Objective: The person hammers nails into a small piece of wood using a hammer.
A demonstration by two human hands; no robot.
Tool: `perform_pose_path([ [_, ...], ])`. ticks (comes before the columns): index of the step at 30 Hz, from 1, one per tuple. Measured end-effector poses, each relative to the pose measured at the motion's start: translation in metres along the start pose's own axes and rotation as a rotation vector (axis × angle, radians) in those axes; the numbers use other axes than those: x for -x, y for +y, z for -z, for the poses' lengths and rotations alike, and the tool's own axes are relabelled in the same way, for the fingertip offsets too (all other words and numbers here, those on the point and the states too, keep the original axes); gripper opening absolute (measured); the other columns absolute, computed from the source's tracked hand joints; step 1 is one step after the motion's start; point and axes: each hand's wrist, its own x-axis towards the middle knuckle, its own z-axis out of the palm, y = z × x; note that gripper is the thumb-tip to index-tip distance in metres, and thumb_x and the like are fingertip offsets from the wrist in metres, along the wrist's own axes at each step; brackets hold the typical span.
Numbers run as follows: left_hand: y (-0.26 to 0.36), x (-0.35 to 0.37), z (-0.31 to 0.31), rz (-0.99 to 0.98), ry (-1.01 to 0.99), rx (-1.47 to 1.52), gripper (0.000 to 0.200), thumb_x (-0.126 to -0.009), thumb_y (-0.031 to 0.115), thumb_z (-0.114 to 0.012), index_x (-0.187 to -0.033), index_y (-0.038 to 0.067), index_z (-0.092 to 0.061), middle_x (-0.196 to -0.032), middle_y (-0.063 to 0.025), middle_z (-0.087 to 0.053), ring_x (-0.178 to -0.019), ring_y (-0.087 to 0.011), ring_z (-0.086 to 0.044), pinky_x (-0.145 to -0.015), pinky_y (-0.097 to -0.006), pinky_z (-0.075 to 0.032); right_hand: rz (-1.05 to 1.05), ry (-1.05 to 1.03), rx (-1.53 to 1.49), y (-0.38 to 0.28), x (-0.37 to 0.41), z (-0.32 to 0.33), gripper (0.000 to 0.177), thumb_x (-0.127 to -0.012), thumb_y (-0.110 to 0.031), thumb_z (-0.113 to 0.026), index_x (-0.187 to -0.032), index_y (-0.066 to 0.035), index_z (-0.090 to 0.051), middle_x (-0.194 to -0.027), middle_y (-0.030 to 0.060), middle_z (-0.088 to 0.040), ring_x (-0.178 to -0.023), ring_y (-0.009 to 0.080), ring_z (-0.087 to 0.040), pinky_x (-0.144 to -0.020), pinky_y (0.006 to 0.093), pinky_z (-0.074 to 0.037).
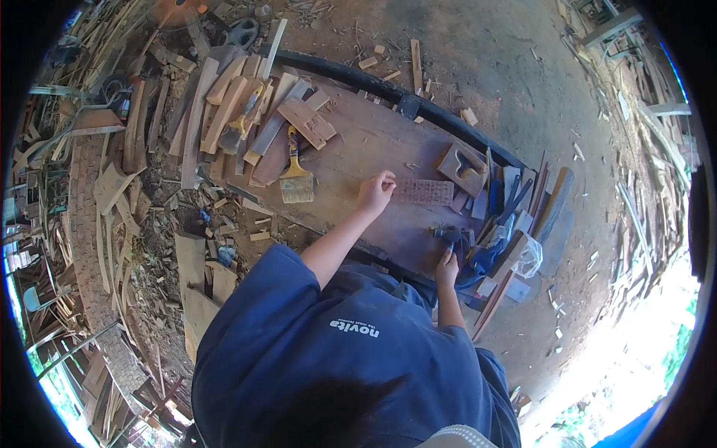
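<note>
My left hand [377,193] is raised by the left end of a carved wooden strip [426,192], its fingers pinched together; anything between them is too small to make out. Lower right, my right hand [447,267] is closed around a dark tool [448,236] whose exact kind is unclear. A wooden block with a hollow [455,166] lies behind the strip's right end. Left of my left hand, a wide paintbrush with a yellow handle [297,184] rests on the wooden work surface [351,138].
Wooden pieces [216,112] and another brush [240,125] are piled at the left. Tools, a blue cloth [478,261], clear plastic [529,256] and wood strips crowd the right end. Offcuts [417,66] and shavings litter the dirt floor [493,52].
</note>
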Motion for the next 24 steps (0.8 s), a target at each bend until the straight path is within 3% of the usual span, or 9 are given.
perform_pose_path([
  [8, -0.001, -0.016, -0.011, -0.056, -0.059, -0.12, 0.028, -0.081, 0.01, -0.068, -0.106, 0.011, -0.055, -0.082, -0.0024, -0.07, -0.078, -0.0223, -0.067, -0.07, -0.035, -0.05, 0.026, -0.011, -0.01, -0.004, 0.001, 0.006, 0.052, -0.099, -0.044, -0.036, -0.106, 0.002, -0.058, -0.096, 0.0318, -0.061, -0.094, 0.0514, -0.056, -0.079, 0.0517, -0.045],
  [13, 0.003, -0.016, -0.013, -0.162, -0.024, -0.145, 0.029, -0.08, 0.006, -0.066, -0.105, 0.01, -0.052, -0.08, -0.0059, -0.068, -0.078, -0.0284, -0.064, -0.071, -0.039, -0.049, 0.026, -0.021, -0.015, -0.003, 0.0, 0.007, 0.051, -0.099, -0.044, -0.036, -0.107, 0.002, -0.058, -0.096, 0.0314, -0.061, -0.094, 0.0512, -0.056, -0.08, 0.0513, -0.045],
  [19, -0.004, -0.02, -0.016, 0.012, -0.096, 0.119, 0.033, -0.082, 0.004, -0.065, -0.108, 0.008, -0.047, -0.081, -0.0079, -0.068, -0.077, -0.0247, -0.064, -0.071, -0.0361, -0.049, 0.017, -0.053, -0.035, 0.002, -0.004, 0.007, 0.052, -0.099, -0.044, -0.036, -0.108, 0.001, -0.058, -0.098, 0.0308, -0.062, -0.096, 0.0508, -0.056, -0.08, 0.05, -0.045],
  [24, -0.008, -0.024, -0.015, -0.01, -0.109, 0.141, 0.031, -0.081, 0.003, -0.065, -0.106, 0.007, -0.046, -0.08, -0.0084, -0.067, -0.074, -0.022, -0.064, -0.069, -0.0342, -0.048, 0.006, -0.032, -0.027, 0.0, -0.003, 0.007, 0.052, -0.099, -0.046, -0.038, -0.107, 0.002, -0.058, -0.098, 0.031, -0.061, -0.097, 0.0495, -0.057, -0.08, 0.0497, -0.046],
])
